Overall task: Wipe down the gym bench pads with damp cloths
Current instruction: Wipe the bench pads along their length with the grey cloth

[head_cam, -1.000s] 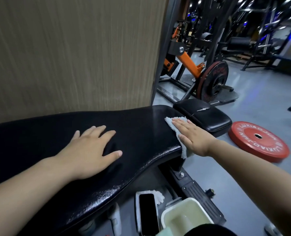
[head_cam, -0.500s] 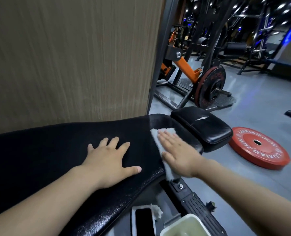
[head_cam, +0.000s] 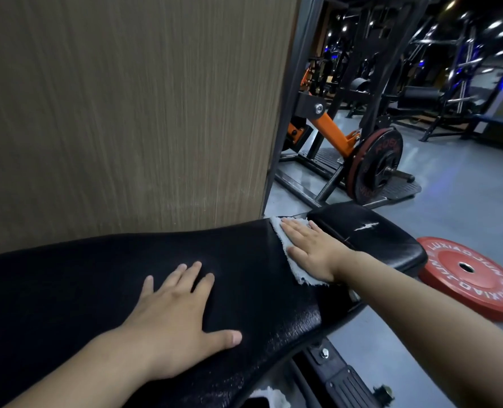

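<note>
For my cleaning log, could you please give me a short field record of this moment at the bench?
left hand: flat on the long bench pad, fingers spread, holding nothing
right hand: flat, pressing the white cloth onto the far end of the long bench pad
white cloth: mostly under the right hand, ragged edges showing
seat pad: just beyond the cloth, a pale tear in its cover
floor: red weight plate lying flat to the right of the bench

White cloth (head_cam: 299, 276) lying mostly hidden under the right hand (head_cam: 312, 251), long bench pad (head_cam: 97, 278) running off the left edge, red plate (head_cam: 465, 287) slipping partly behind the forearm (head_cam: 421, 319).
</note>
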A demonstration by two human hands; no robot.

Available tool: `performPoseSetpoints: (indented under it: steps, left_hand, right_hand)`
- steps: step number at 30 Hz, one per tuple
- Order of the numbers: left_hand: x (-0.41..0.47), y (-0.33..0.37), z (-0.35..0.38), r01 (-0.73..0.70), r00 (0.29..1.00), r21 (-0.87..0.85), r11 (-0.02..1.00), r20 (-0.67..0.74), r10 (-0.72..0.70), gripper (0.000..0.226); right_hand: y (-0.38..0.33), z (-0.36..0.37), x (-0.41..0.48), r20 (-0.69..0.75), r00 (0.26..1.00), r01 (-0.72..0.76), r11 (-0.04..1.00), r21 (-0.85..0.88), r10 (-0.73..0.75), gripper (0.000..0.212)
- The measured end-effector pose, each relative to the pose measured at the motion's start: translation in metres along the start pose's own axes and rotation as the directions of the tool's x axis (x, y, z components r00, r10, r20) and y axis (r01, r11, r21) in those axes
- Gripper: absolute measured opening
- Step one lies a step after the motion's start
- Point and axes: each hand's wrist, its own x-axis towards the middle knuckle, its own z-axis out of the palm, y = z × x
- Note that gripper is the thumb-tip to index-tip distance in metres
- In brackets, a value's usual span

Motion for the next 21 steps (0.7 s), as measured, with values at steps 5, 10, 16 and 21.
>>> performPoseSetpoints:
  steps: [5, 10, 16, 21]
  left_hand:
    - [0.001, 0.002, 0.003, -0.001, 1.0, 0.035, 0.999, 0.012, 0.001, 0.119]
    - [0.004, 0.001, 0.008, -0.034, 0.999, 0.059, 0.998, 0.014, 0.034, 0.123]
    - [0.009, 0.0, 0.01, -0.034, 0.998, 0.094, 0.995, 0.059, 0.028, 0.107]
    - [0.007, 0.001, 0.007, -0.048, 0.997, 0.081, 0.996, 0.067, 0.043, 0.102]
  right_hand:
    - [-0.001, -0.01, 0.051, 0.001, 0.998, -0.07, 0.994, 0.083, 0.07, 0.056]
    - [-0.011, -0.012, 0.086, -0.001, 0.995, -0.101, 0.993, 0.06, 0.101, 0.034]
    - [-0.037, -0.009, 0.1, -0.006, 1.0, -0.002, 1.0, 0.023, 0.002, 0.033]
    - [-0.076, -0.004, 0.105, -0.008, 0.996, 0.095, 0.995, 0.037, -0.094, 0.031]
